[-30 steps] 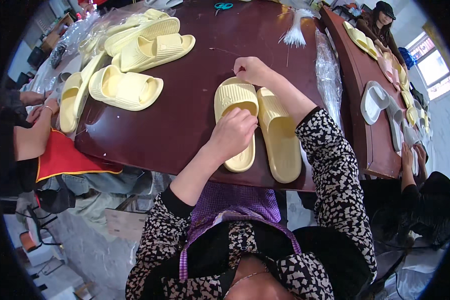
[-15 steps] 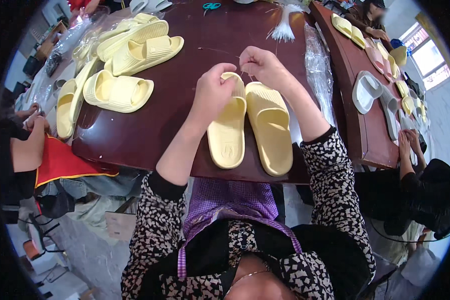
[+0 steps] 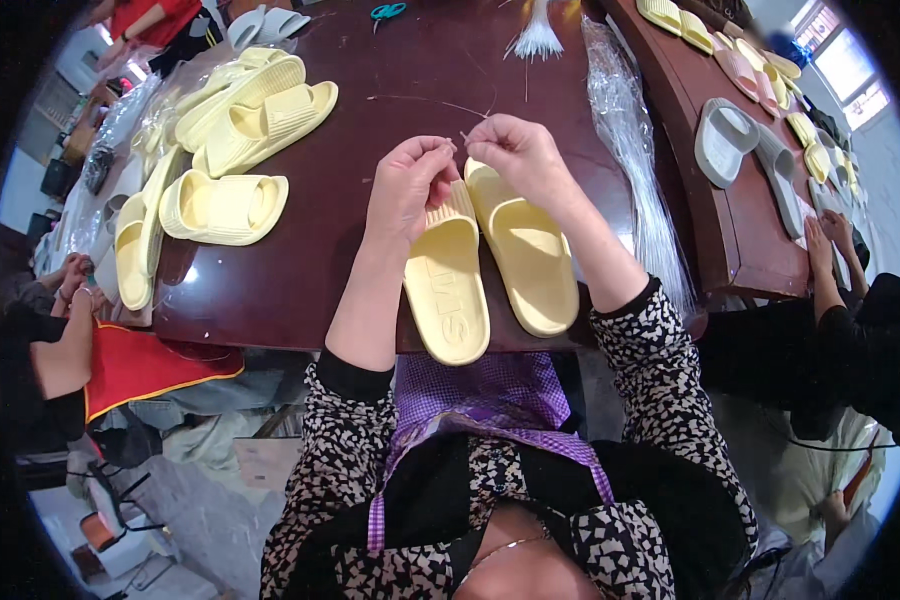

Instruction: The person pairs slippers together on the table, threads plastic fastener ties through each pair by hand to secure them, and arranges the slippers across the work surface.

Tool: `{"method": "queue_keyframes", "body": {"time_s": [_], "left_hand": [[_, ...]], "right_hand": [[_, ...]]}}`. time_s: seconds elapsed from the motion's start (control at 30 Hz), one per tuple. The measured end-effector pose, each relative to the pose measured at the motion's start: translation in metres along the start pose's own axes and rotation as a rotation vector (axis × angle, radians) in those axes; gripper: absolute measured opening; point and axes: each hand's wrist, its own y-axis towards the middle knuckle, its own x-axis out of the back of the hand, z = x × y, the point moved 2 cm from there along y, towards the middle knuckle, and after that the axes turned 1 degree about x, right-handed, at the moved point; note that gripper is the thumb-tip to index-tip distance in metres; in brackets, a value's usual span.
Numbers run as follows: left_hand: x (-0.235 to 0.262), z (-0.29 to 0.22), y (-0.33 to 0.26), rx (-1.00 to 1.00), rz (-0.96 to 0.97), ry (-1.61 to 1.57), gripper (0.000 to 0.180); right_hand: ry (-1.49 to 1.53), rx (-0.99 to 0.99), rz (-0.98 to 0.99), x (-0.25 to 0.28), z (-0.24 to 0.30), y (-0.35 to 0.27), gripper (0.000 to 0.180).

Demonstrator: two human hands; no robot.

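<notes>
Two pale yellow slippers lie side by side in front of me, the left slipper [image 3: 450, 290] and the right slipper [image 3: 535, 265], with their far ends under my hands. My left hand [image 3: 410, 185] is closed in a pinch above the left slipper's ribbed strap end. Close beside it, my right hand [image 3: 520, 155] pinches over the far end of the right slipper. A thin pale strand [image 3: 440, 102] runs over the table to my right fingertips. Both pinches seem to hold thin strand ends, too fine to follow between the fingers.
More yellow slippers [image 3: 225, 208] are heaped at the table's left. White plastic strands [image 3: 538, 38] lie bundled at the far side, with teal scissors [image 3: 388, 11] to their left. Clear plastic bags [image 3: 625, 130] line the right edge. Grey slippers [image 3: 725, 140] stand on the right table, where other people sit.
My hands have drawn nearer to me and closer together at the fingertips. The left slipper has shifted a little nearer and tilted. My view has turned slightly.
</notes>
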Motion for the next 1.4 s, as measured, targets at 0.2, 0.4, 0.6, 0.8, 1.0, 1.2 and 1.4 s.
{"method": "queue_keyframes", "body": {"time_s": [0.2, 0.4, 0.6, 0.8, 1.0, 1.2, 1.4], "left_hand": [[0.002, 0.002, 0.001, 0.014, -0.007, -0.034, 0.003], [0.0, 0.0, -0.001, 0.021, -0.024, -0.003, 0.002], [0.001, 0.002, -0.001, 0.026, -0.04, 0.024, 0.001], [-0.002, 0.001, -0.003, 0.029, -0.055, 0.084, 0.001], [-0.003, 0.002, 0.001, 0.023, -0.066, 0.131, 0.003], [0.001, 0.005, 0.004, 0.015, -0.025, 0.126, 0.004], [0.001, -0.003, -0.005, -0.051, 0.067, 0.134, 0.013]], "right_hand": [[-0.152, 0.013, -0.045, -0.007, 0.011, -0.007, 0.012], [-0.161, 0.044, -0.078, -0.009, 0.01, -0.009, 0.012], [-0.161, 0.019, -0.091, -0.009, 0.006, -0.011, 0.012], [-0.173, 0.048, -0.1, -0.009, 0.006, -0.012, 0.011], [-0.209, 0.063, -0.11, -0.01, 0.006, -0.01, 0.011], [-0.266, 0.192, -0.117, -0.009, 0.003, -0.014, 0.009], [-0.44, 0.324, -0.142, 0.004, 0.015, -0.016, 0.014]]}}
